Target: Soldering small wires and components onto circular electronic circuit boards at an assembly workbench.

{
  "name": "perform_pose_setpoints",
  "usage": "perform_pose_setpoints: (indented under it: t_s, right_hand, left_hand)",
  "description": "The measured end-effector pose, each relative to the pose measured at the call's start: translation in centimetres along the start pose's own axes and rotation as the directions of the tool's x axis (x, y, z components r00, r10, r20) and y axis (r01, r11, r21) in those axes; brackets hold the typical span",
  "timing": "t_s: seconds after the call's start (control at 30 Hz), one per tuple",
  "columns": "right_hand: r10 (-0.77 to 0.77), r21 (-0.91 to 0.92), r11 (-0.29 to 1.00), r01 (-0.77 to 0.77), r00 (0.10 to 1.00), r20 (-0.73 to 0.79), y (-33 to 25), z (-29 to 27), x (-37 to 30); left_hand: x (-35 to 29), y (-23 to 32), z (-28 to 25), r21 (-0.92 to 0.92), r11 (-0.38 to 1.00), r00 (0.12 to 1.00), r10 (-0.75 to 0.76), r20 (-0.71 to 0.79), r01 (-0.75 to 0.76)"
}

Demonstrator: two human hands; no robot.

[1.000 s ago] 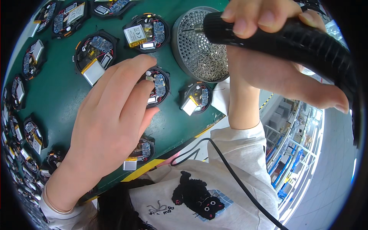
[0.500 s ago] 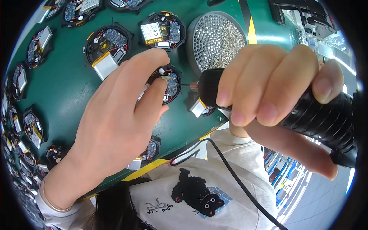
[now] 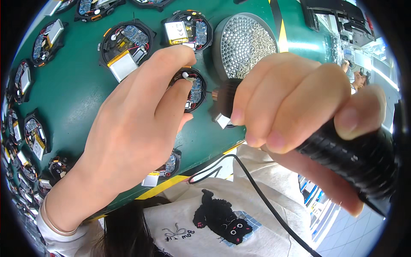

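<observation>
My left hand (image 3: 128, 124) is closed on a round black watch case (image 3: 197, 92), thumb and fingers at its rim, holding it at the green bench top. A blue circuit board and thin wires show inside the case; the hand hides its left part. My right hand (image 3: 295, 103) wraps round a black electric screwdriver (image 3: 355, 160), its tip end pointing left at the case's right edge. Whether the bit touches a screw cannot be made out. Just beyond the screwdriver stands a grey round dish (image 3: 237, 47) with a perforated plate and many small silver screws.
Open watch cases with silver battery packs (image 3: 124, 66) lie behind and left of my left hand, crowding the left edge. Another case (image 3: 169, 167) sits near the front edge. A black cable (image 3: 265, 199) hangs before my shirt. A black device (image 3: 338, 17) stands far right.
The screwdriver's handle end has swung lower, and my right hand has tilted with it. My left hand keeps its hold on the watch case. The whole view has shifted slightly.
</observation>
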State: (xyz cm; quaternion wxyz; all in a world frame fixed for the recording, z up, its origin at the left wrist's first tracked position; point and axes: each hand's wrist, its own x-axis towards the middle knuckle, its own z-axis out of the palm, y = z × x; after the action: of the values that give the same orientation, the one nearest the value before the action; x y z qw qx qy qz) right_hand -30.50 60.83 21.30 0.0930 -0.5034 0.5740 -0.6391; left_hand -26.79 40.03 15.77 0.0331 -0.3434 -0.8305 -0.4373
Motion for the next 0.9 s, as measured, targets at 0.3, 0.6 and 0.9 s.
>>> perform_pose_setpoints:
  t_s: [0.3,0.6,0.9]
  right_hand:
    - [-0.072,0.012,0.997,0.076,0.975,-0.211,-0.3,-5.0,-2.2]
    - [-0.159,-0.147,0.983,0.106,0.893,-0.422,1.4,-4.0,-0.6]
    - [-0.178,-0.17,0.978,0.125,0.918,-0.353,2.8,-4.6,-0.5]
  left_hand:
    - [0.5,0.2,-0.3,-0.125,0.987,0.992,-0.095,0.084,0.105]
    - [0.3,-0.4,-0.4,-0.14,0.985,0.992,-0.09,0.09,0.102]
    - [0.2,-0.5,-0.6,-0.104,0.989,0.992,-0.099,0.076,0.106]
